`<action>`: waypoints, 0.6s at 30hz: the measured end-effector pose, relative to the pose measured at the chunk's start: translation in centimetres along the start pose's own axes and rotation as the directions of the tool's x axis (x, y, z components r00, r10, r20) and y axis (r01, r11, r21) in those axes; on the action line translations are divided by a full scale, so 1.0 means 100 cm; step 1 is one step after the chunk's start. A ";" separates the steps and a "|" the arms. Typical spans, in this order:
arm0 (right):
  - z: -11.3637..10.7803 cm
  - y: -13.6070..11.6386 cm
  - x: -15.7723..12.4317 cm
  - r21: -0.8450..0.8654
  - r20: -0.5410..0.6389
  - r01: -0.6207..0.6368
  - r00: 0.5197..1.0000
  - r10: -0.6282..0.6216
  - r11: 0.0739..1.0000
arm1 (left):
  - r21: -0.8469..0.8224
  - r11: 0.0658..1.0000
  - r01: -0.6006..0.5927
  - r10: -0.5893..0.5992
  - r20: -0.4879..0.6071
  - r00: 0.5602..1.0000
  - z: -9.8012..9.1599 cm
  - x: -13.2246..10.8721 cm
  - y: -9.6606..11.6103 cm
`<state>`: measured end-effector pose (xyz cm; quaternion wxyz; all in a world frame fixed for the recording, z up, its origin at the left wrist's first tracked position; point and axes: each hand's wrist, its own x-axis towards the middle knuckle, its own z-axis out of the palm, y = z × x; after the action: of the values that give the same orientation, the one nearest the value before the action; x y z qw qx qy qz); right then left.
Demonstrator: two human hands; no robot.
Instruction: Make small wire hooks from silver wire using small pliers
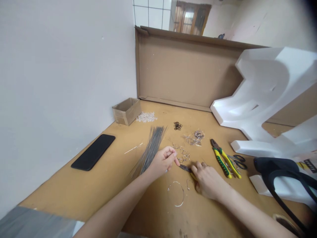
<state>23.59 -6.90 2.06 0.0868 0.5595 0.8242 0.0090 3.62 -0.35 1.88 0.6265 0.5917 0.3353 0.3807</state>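
Observation:
My left hand [166,160] is closed in a pinch just right of a bundle of thin grey wires [154,145]; whatever lies between its fingertips is too small to name. Wrapped round small pliers [185,168] with yellow handles is my right hand [206,180], low over the table. The pliers' dark jaws point left, close to my left fingertips. Bent wire pieces [182,154] lie just beyond the jaws. Nearer the front edge are a wire ring [176,194] and a short hooked wire [188,185].
Green-yellow pliers [221,159] and scissors [239,162] lie right. Farther back are tangled wire [196,137], black rings [177,125], clear beads [147,117] and a small box [126,111]. A black phone [93,152] lies left; white foam [257,89] stands right.

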 end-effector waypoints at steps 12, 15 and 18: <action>-0.021 0.014 0.007 0.971 0.032 -0.074 0.982 -0.186 -0.227 | -0.057 0.998 -0.040 0.034 -0.099 0.995 -0.001 0.001 0.002; -0.024 -0.007 0.028 0.905 0.035 -0.040 0.999 -0.019 -0.423 | -0.067 0.997 -0.044 0.034 -0.146 0.989 -0.001 0.002 0.002; -0.030 -0.020 0.050 0.864 -0.043 0.124 0.984 0.175 -0.487 | -0.056 0.998 -0.037 0.028 -0.164 0.986 -0.001 0.001 0.003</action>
<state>19.46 -2.77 4.13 -0.5107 0.3742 0.4121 -0.6552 3.61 -0.21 2.20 0.6080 0.5451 0.3644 0.4477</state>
